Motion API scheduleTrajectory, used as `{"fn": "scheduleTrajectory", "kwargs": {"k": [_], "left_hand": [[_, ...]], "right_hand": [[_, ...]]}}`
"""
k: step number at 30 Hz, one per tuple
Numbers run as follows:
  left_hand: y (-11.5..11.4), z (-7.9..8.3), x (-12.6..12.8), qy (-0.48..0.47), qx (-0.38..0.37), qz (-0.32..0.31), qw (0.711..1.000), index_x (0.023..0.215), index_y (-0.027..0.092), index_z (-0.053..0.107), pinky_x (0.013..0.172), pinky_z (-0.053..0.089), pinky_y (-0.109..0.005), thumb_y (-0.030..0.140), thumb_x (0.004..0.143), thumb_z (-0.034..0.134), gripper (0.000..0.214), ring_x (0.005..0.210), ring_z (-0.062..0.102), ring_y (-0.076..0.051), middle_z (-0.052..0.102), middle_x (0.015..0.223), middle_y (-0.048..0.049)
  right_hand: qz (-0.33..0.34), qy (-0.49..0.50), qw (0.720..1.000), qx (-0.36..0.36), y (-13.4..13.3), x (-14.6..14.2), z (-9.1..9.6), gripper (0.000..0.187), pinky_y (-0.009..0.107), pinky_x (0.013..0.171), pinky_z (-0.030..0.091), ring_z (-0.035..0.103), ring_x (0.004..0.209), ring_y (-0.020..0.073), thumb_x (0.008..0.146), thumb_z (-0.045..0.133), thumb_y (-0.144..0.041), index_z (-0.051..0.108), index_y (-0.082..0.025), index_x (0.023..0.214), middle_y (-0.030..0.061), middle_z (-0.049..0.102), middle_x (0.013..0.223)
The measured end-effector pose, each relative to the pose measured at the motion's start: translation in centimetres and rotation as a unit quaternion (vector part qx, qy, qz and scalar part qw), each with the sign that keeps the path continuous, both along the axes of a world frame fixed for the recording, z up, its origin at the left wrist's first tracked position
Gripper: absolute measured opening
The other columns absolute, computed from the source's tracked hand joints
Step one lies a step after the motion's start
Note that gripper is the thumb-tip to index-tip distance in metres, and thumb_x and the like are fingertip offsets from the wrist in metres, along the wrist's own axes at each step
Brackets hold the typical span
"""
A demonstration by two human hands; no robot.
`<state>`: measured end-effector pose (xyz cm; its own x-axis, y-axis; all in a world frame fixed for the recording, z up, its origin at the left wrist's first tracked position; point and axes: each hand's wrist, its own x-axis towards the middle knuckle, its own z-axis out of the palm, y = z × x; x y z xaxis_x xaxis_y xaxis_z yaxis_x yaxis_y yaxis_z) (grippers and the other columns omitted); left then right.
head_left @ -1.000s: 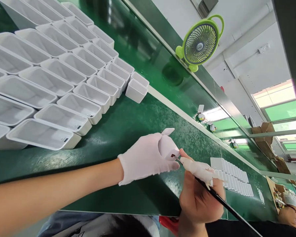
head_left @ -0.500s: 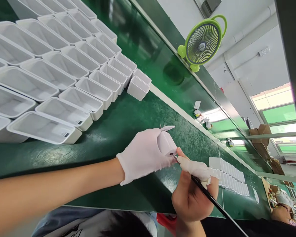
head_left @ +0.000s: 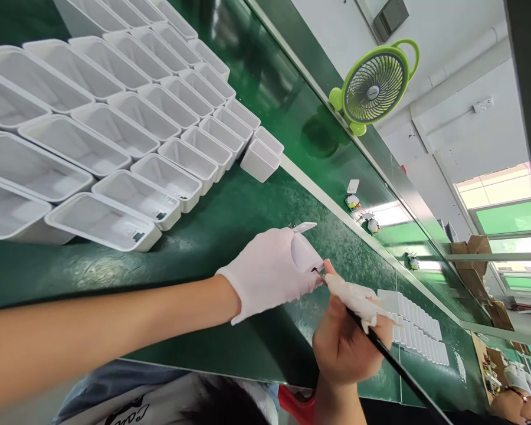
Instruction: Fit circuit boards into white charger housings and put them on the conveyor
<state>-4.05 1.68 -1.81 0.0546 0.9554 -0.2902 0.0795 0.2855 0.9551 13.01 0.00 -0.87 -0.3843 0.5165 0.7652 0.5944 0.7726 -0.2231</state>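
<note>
My left hand (head_left: 269, 265), in a white glove, is closed around a small white plastic housing (head_left: 305, 252) with a rounded end. A thin white plate (head_left: 304, 227) juts out just beyond the fingers; whether it joins the housing I cannot tell. My right hand (head_left: 351, 339) grips a slim tool with a long black shaft (head_left: 398, 378) like a pen. The tool's thin dark tip meets the lower edge of the housing, close to the gloved fingers. Crumpled white cloth (head_left: 351, 295) covers part of my right fingers.
Rows of open white plastic bins (head_left: 119, 127) fill the left of the green table (head_left: 230, 206). Several flat white pieces (head_left: 418, 327) lie lined up at right. Small assemblies (head_left: 371, 224) lie past the pale strip. A green fan (head_left: 374, 88) stands at the back; another person's arm (head_left: 507, 404) shows lower right.
The view has shifted a little, so the bins and fan appear farther right. Both hands keep their holds, and the tool tip stays at the housing's edge.
</note>
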Motion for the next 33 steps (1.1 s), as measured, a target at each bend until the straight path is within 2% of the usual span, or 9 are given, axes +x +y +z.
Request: {"fn": "scheduleTrajectory", "kwargs": {"k": [4,12,18,24,28,30,33], "left_hand": [[-0.03,0.25,-0.18,-0.02,-0.017,-0.013,1.0,0.072,0.024,0.057,0.049,0.047,-0.027,0.046,0.068,0.076,0.03,0.05,0.06,-0.016,0.066,0.06,0.0029],[-0.08,0.0,-0.06,-0.013,-0.017,-0.006,1.0,0.075,0.025,0.057,0.05,0.048,-0.026,0.048,0.068,0.075,0.031,0.057,0.062,-0.017,0.067,0.066,0.0032],[-0.01,-0.02,-0.06,-0.026,-0.026,-0.01,0.999,0.079,0.024,0.059,0.049,0.049,-0.026,0.05,0.067,0.077,0.033,0.056,0.062,-0.017,0.068,0.068,0.0026],[-0.18,-0.03,-0.1,-0.025,-0.02,-0.012,0.999,0.078,0.025,0.059,0.047,0.049,-0.026,0.048,0.07,0.075,0.03,0.053,0.06,-0.016,0.066,0.064,0.0036],[-0.02,-0.17,0.05,-0.006,0.026,-0.015,1.0,0.067,0.024,0.057,0.046,0.045,-0.023,0.044,0.074,0.071,0.025,0.05,0.055,-0.014,0.061,0.056,0.0052],[0.11,-0.19,0.13,0.019,0.062,-0.021,0.998,0.061,0.023,0.055,0.049,0.044,-0.023,0.041,0.077,0.068,0.027,0.048,0.053,-0.013,0.057,0.051,0.0053],[0.2,-0.22,0.22,0.032,0.078,-0.013,0.996,0.059,0.023,0.054,0.05,0.043,-0.024,0.043,0.078,0.069,0.03,0.047,0.052,-0.012,0.057,0.05,0.0052]], "right_hand": [[0.003,0.044,0.999,0.007,0.28,0.01,-0.12,0.031,0.042,0.065,0.065,0.076,0.083,0.0273,0.087,0.07,-0.004,0.068,-0.019,0.114,0.0081,0.075,0.093],[0.007,0.033,0.999,0.008,0.26,0.08,-0.38,0.035,0.042,0.062,0.064,0.077,0.085,0.029,0.086,0.071,-0.002,0.066,-0.022,0.114,0.008,0.076,0.1],[0.01,0.047,0.999,0.01,0.37,0.02,-0.33,0.034,0.04,0.059,0.063,0.074,0.081,0.0261,0.086,0.069,-0.001,0.067,-0.019,0.115,0.0077,0.075,0.093],[0.003,0.032,0.999,0.021,0.33,0.28,-0.54,0.033,0.04,0.065,0.064,0.074,0.083,0.0255,0.085,0.071,-0.001,0.068,-0.02,0.112,0.0065,0.072,0.092],[0.014,0.026,1.0,0.006,0.43,0.04,-0.46,0.033,0.04,0.072,0.064,0.075,0.088,0.0258,0.089,0.068,-0.002,0.067,-0.019,0.117,0.0078,0.073,0.095],[0.022,0.01,1.0,-0.008,0.48,-0.15,-0.32,0.034,0.041,0.072,0.064,0.076,0.09,0.0271,0.091,0.067,-0.004,0.065,-0.019,0.122,0.0088,0.075,0.099],[0.015,-0.003,1.0,-0.018,0.47,-0.41,-0.12,0.034,0.041,0.073,0.064,0.076,0.092,0.0264,0.094,0.065,-0.006,0.063,-0.02,0.125,0.0088,0.075,0.1]]}}
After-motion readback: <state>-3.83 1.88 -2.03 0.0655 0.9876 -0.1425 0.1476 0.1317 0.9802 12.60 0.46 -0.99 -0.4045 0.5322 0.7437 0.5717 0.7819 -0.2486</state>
